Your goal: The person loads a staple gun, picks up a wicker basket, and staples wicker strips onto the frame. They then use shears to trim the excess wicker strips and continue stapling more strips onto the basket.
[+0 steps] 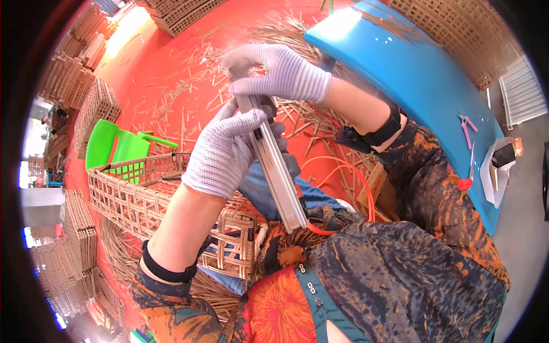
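Note:
In white knitted gloves, both my hands are raised in front of me. My left hand [220, 148] is closed around a pneumatic staple gun [275, 166], its long silvery magazine tilted with the lower end toward my body. An orange air hose [370, 197] loops beside the tool. My right hand [280, 71] is at the tool's upper end, fingers curled and thumb against or close to the metal. Its fingertips are blurred, and what they hold, if anything, cannot be made out. Below my left forearm lies a woven rattan-like basket [137, 200].
A blue table [394, 63] on the right bears pink-handled pliers [466, 128] and a white tray [490, 171]. A green plastic chair [117, 146] stands left. Stacked woven baskets [68, 86] line the far left. Wood strips [183, 114] litter the red floor [154, 63].

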`<state>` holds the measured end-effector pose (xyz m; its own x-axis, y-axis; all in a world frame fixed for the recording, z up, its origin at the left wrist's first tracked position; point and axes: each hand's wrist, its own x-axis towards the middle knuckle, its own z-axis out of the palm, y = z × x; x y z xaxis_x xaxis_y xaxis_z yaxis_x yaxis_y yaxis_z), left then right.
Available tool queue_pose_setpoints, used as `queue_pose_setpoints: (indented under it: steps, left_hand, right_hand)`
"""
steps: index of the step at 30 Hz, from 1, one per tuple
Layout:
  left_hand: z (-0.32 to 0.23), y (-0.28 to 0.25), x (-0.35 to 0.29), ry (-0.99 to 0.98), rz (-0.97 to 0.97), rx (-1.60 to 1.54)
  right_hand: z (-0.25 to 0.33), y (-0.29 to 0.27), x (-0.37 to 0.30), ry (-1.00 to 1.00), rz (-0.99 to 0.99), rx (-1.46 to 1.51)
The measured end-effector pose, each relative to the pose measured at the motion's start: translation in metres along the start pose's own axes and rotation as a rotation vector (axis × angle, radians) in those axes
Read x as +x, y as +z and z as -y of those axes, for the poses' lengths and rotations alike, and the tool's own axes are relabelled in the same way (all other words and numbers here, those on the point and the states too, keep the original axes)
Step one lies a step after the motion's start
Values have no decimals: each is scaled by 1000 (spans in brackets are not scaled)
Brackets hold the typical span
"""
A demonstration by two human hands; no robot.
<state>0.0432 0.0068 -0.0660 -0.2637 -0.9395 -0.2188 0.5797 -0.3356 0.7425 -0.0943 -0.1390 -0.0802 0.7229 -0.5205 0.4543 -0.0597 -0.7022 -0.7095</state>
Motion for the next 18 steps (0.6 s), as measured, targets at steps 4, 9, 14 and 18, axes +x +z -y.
queue_pose_setpoints:
  steps: [4,9,14,18]
  left_hand:
    - [-4,5,3,114,-200,47]
    - [-4,-16,10,177,-160,84]
    - [-5,-12,6,181,-218,173]
    - [-5,-13,5,176,-303,244]
  right_hand:
    - [0,15,4,76,-95,-5]
    - [15,21,5,-5,-174,20]
    - [10,21,9,41,-215,-102]
    - [8,17,6,87,-112,58]
